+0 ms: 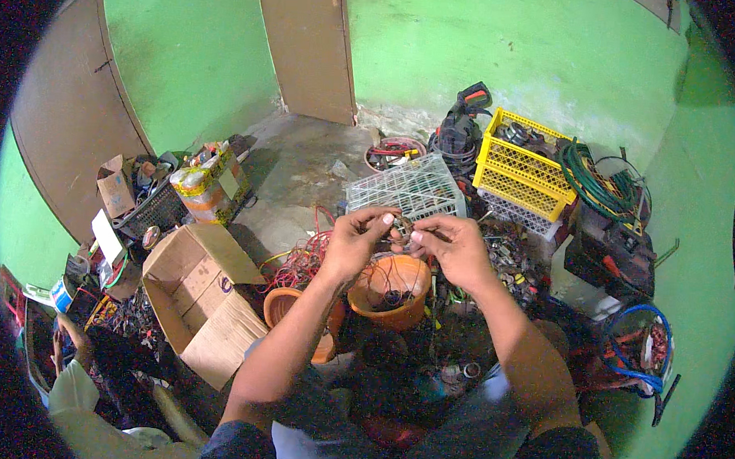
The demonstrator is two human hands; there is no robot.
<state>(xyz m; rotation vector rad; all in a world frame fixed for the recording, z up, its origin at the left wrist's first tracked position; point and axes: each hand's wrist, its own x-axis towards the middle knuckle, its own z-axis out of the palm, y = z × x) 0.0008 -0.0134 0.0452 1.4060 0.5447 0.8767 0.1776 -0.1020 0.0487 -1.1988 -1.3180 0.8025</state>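
Note:
Both of my hands are raised in front of me, above an orange plastic pot (390,313). Between the fingertips of my left hand (356,239) and my right hand (457,247) is a small, dark, roundish part (401,228), too small to name. Thumb and fingers of each hand are pinched on it from either side. Thin reddish wires hang below the hands into the pot, where a dark lump lies. Another orange pot (277,309) stands close by on the left, next to a tangle of red wires (308,260).
An open cardboard box (189,292) lies to the left. Beyond my hands are a white crate (409,186), stacked yellow crates (523,166) and a green hose coil (600,185). Loose metal scraps (516,263) cover the floor at right. Another person's hand (74,337) shows at far left.

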